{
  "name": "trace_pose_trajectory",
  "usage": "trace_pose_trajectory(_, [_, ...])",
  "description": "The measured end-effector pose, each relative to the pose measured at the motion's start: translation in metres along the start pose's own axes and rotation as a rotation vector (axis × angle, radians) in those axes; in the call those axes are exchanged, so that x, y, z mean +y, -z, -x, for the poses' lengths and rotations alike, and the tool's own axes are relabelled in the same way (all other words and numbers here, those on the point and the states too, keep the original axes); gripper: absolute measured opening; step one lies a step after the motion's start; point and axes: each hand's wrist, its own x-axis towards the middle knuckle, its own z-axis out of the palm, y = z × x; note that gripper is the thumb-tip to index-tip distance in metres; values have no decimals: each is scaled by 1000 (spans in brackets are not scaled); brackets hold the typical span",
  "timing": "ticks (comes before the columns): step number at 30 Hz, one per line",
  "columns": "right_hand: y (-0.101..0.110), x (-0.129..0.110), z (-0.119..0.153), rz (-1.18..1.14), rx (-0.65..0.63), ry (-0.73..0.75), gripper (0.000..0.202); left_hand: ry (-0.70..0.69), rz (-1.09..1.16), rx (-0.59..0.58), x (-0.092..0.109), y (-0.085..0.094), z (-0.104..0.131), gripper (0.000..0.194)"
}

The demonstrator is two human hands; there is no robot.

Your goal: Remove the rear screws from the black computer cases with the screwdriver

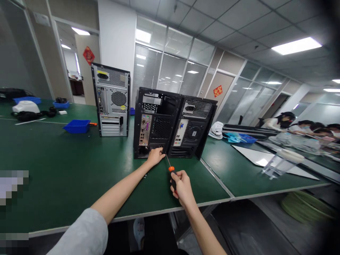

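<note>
Two black computer cases stand side by side on the green table, backs facing me: a left black case and a right black case. At the bottom right of the left case's back is my left hand, fingers bent in against the case; whatever they may hold is too small to make out. My right hand is closed around the handle of a screwdriver with an orange collar. Its shaft points up and left, the tip close to my left fingers at the lower edge of the left case.
A silver computer case stands further left, beside a blue tray. White panels and a clear plastic container lie to the right. People sit at the far right. The green table ends just before me.
</note>
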Motion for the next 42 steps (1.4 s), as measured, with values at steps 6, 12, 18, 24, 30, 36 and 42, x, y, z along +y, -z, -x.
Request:
trace_pose_trajectory(6, [-3, -5, 6, -203, -17, -76, 50, 1, 2, -4, 0, 0, 0, 7])
trace_pose_trajectory(12, [-7, -4, 8, -356, -14, -106, 52, 4, 7, 1, -1, -1, -1, 7])
trace_pose_trajectory(18, [-13, -1, 10, -473, -23, -130, 50, 16, 12, 2, -1, -2, -1, 7])
trace_pose_trajectory(24, [-17, 4, 9, -554, -46, -139, 42, 13, 16, 5, 1, 1, 0, 6])
trace_pose_trajectory(30, [-15, 8, 5, -613, -145, -171, 33, 15, 15, 3, 2, 2, 1, 6])
trace_pose_trajectory(36, [-4, 4, 1, -648, -282, -247, 24, 13, 18, 3, 1, 1, 0, 6])
trace_pose_trajectory(42, [3, -3, 3, -710, -366, -334, 21, 12, 21, 6, -1, -1, -1, 7])
